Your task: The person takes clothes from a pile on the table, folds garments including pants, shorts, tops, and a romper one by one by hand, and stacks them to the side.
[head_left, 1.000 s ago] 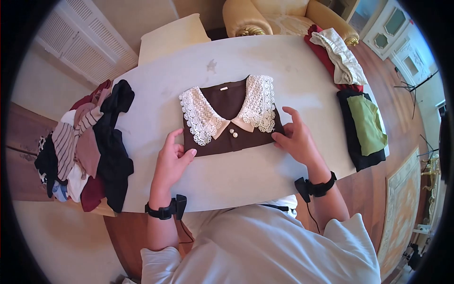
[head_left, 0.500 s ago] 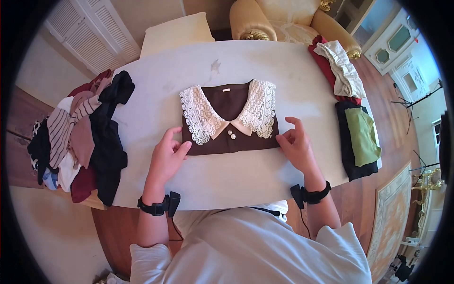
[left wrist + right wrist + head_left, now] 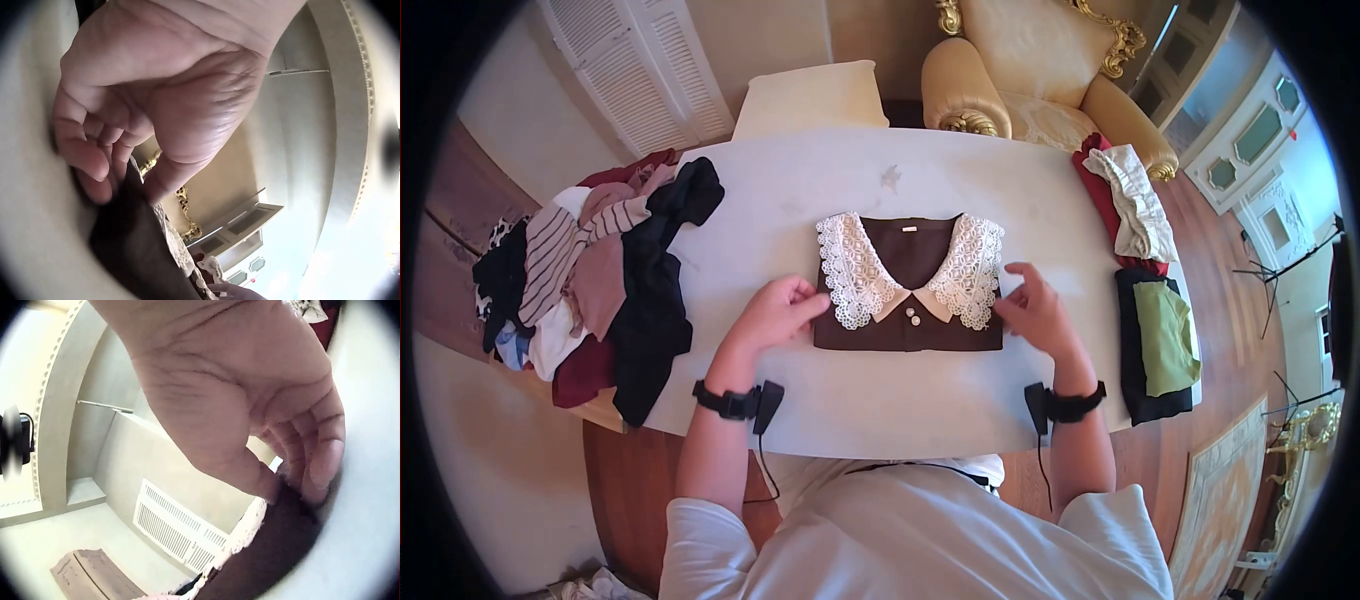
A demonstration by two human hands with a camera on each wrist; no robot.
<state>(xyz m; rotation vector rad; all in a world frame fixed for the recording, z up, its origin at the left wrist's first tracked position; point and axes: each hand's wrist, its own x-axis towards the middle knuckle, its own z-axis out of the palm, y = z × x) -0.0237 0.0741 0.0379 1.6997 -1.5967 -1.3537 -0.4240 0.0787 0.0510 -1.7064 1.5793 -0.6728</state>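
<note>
A folded dark brown blouse (image 3: 865, 338) with a white lace collar and pearl-like buttons lies flat on the pale table (image 3: 870, 400). At its left side my left hand (image 3: 772, 315) pinches the edge; in the left wrist view the thumb is over the brown fabric (image 3: 140, 250) and the fingers are at its underside. My right hand (image 3: 1042, 312) pinches the opposite edge, with thumb and fingertips on either side of the cloth (image 3: 262, 556) in the right wrist view. The neckline points away from me.
A loose heap of clothes (image 3: 590, 270) covers the table's left end. Along the right edge lie a green folded garment (image 3: 1168, 335) on a black one (image 3: 1135, 390), and a cream garment (image 3: 1135, 205) on a red one (image 3: 1097, 165). A gold armchair (image 3: 1040, 70) stands beyond the table.
My left hand has drawn its thumb and fingers together on the blouse's left edge. My right hand stays at the right edge. The head view has tilted up, showing more beyond the table.
</note>
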